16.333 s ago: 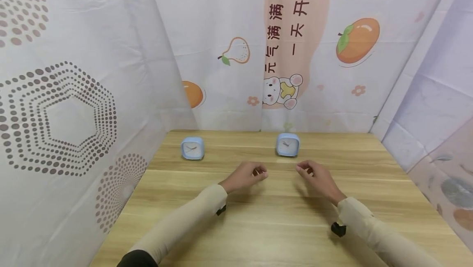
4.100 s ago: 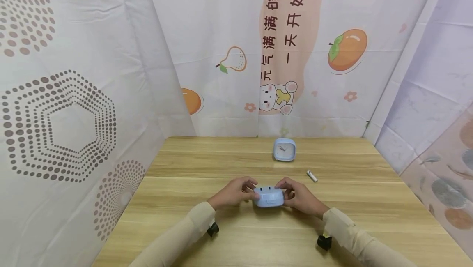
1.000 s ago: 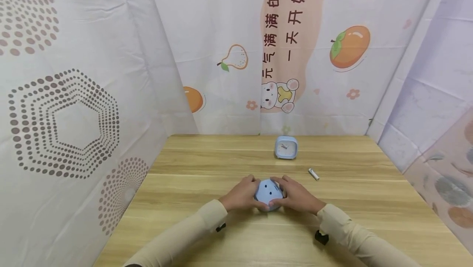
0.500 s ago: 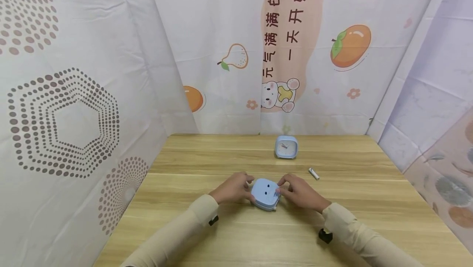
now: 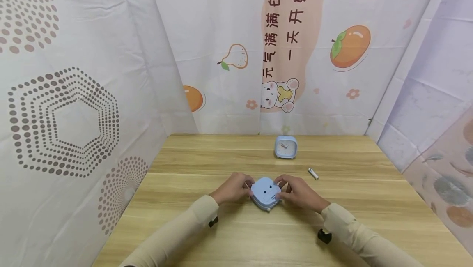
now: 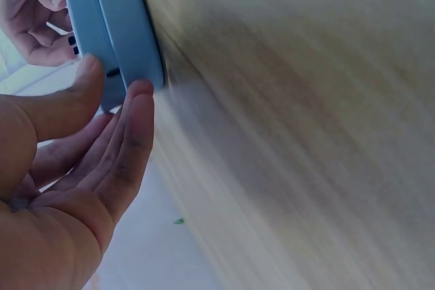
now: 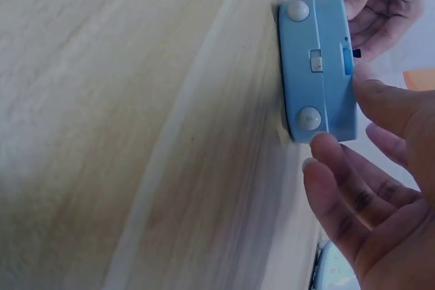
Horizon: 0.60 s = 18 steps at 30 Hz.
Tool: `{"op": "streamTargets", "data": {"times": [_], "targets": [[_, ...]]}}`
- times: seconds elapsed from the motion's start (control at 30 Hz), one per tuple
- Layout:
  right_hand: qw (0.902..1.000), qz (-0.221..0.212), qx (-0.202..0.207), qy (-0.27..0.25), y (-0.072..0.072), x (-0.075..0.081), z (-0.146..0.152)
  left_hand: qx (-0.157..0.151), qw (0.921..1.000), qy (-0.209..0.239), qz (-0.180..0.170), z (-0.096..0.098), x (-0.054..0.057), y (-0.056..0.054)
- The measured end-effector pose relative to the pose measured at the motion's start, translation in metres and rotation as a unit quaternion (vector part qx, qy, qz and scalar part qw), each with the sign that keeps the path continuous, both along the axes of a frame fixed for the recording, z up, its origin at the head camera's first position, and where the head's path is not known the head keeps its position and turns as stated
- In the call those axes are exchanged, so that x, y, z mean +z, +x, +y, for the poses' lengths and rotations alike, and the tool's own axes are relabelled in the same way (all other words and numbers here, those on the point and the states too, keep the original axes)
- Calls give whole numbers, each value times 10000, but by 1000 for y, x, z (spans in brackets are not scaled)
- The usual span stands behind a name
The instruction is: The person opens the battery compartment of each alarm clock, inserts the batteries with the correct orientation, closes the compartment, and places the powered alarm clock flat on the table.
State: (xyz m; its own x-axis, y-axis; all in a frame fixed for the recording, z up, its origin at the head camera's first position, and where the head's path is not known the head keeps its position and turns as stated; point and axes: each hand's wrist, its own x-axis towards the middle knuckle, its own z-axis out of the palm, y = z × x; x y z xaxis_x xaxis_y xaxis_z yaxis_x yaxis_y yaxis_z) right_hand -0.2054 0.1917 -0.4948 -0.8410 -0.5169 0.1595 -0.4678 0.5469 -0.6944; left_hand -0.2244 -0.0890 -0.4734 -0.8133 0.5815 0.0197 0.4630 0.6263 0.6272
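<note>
A light-blue alarm clock (image 5: 265, 191) lies face down on the wooden table, its back with two small black knobs upward. My left hand (image 5: 233, 187) holds its left side; in the left wrist view the thumb rests on the back's edge and the fingertips touch the side of the clock (image 6: 129, 25). My right hand (image 5: 301, 193) holds the right side, thumb on the back and fingertips at a corner. Two round white feet and a small white switch show on the clock (image 7: 333, 32) in the right wrist view. The dial is hidden.
A second light-blue alarm clock (image 5: 286, 147) stands upright at the back of the table (image 5: 207, 156), dial forward. Right of the hands lies a small white cylinder, like a battery (image 5: 313, 173). Printed curtains (image 5: 207, 53) hang behind and at both sides.
The clock came from the back left to the middle front, and the battery-like cylinder appeared on the table. Upright 4 s ago, the clock now lies face down, turned slightly since half a second ago.
</note>
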Motion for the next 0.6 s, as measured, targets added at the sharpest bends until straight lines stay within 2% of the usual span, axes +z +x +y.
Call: {"op": "streamTargets", "data": {"times": [0.1,0.23,0.37,0.5,0.6], "targets": [[9997,-263,1,-21,1,0,-1,-128,9999,22,3,1,-1,-2],[9992,-395,28,-66,3,-1,-3,-388,9987,-320,-11,4,-1,-1],[9996,-255,-13,83,6,-3,-6,-384,9969,-694,3,9,-4,2],[9995,-108,-113,268,11,1,-13,-257,9964,-796,120,15,-10,5],[9982,271,-154,519,14,4,-18,-207,9960,-829,245,17,-12,6]]}}
